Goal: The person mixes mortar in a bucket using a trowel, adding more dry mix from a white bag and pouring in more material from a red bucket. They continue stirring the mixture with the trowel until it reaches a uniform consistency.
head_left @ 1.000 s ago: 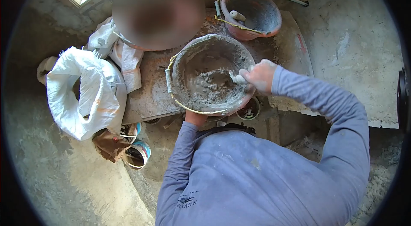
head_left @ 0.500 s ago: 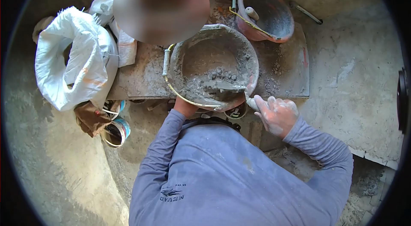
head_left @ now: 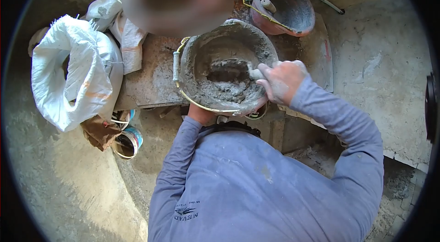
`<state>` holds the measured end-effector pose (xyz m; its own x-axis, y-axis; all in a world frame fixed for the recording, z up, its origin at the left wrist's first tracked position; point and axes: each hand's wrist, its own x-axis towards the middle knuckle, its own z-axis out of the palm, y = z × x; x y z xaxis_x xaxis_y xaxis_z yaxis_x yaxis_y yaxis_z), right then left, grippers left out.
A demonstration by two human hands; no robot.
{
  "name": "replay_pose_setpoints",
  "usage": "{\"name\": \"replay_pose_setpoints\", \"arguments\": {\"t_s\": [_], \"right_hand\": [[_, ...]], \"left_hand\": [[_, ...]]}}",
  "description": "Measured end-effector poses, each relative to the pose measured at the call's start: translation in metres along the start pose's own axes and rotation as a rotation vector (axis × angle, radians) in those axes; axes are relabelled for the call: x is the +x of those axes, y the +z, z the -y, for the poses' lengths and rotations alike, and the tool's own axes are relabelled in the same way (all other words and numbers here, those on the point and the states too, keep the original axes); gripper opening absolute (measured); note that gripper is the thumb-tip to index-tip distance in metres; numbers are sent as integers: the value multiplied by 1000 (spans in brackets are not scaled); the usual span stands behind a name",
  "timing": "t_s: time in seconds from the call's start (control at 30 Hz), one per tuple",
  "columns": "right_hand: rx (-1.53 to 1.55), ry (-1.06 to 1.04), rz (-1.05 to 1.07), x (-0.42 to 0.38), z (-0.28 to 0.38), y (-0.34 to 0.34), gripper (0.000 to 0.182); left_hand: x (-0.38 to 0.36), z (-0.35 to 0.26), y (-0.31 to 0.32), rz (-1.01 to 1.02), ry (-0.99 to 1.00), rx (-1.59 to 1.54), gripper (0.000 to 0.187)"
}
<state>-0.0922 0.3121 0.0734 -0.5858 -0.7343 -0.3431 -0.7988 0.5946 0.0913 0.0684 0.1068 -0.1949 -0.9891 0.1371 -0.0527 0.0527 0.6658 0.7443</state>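
Observation:
A bucket of wet grey mortar (head_left: 229,97) stands on a board, its wire handle folded to the left side. My right hand (head_left: 286,81) is closed around the pale handle of a trowel (head_left: 231,69), whose mortar-coated blade is inside the bucket. Thick mortar is heaped on the near side and sticks to the walls. My left hand (head_left: 200,114) is against the near underside of the bucket, below the rim. Its fingers are hidden behind the bucket, so their grip does not show.
A second bucket (head_left: 298,8) with a pale-handled tool in it is at the back right. An open white woven sack (head_left: 98,81) stands at left, near small paint tins (head_left: 130,143). A blurred oval covers the area behind the mortar bucket. The worn board (head_left: 151,88) supports the buckets.
My right hand has moved up and left over the bucket's rim, carrying the trowel from the near side toward the middle of the mortar. My left hand stays at the bucket's near underside.

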Motion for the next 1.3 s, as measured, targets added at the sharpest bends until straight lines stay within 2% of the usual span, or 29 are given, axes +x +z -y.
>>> {"name": "replay_pose_setpoints", "arguments": {"t_s": [0.17, 0.23, 0.3, 0.33, 0.47, 0.53, 0.57, 0.63, 0.67, 0.7, 0.73, 0.77, 0.87, 1.0, 1.1, 1.17, 1.23, 1.3], "right_hand": [[-50, 94, -72, -53, 7, -56, 31], [-25, 101, 40, -67, 14, -64, 32], [2, 60, 117, -71, 22, -56, 32], [29, 28, 185, -70, 24, -51, 33], [100, -27, 235, -46, 28, -26, 36], [82, -7, 235, -27, 21, -3, 36], [82, -5, 189, -17, 16, 14, 36], [100, 16, 137, -1, 2, 32, 36], [91, 1, 91, 8, -5, 37, 35], [81, -14, 42, 11, -8, 39, 34], [85, -13, 35, 10, -9, 36, 34], [91, -22, 50, 7, -10, 28, 33], [83, -16, 52, -9, -11, 6, 30], [17, 3, 66, -48, -10, -39, 32], [-24, -142, 33, -62, -19, -54, 31], [-41, -231, 65, -60, -24, -52, 29], [-59, -320, 99, -49, -27, -51, 28], [-77, -390, 238, -29, -31, -48, 29]], "left_hand": [[2, 4, 8, -182, 98, 138, 48], [1, 2, 5, -215, 117, 163, 47], [0, 4, 3, -13, 22, 17, 51], [1, 4, 3, -13, 14, 11, 51], [-3, 8, 14, -71, 33, -9, 52], [-4, 7, 15, -192, 98, -5, 43], [-4, 5, 13, -186, 103, -5, 43], [-2, -4, -1, 64, 35, 115, 42], [-5, -2, 0, 73, 36, 119, 42], [-7, 2, 5, -15, 57, 102, 41], [-8, 10, 11, -108, 82, 86, 41], [-13, 27, 24, -55, -4, 39, 42], [-13, 24, 19, -76, 9, 165, 42], [-7, 8, 6, -17, -62, 97, 45], [-4, 8, 7, -34, -71, 89, 49], [-1, 4, 9, -256, 89, 165, 44], [2, -11, -5, -191, 25, 50, 49], [-2, -12, -6, -114, -35, -68, 55]]}}
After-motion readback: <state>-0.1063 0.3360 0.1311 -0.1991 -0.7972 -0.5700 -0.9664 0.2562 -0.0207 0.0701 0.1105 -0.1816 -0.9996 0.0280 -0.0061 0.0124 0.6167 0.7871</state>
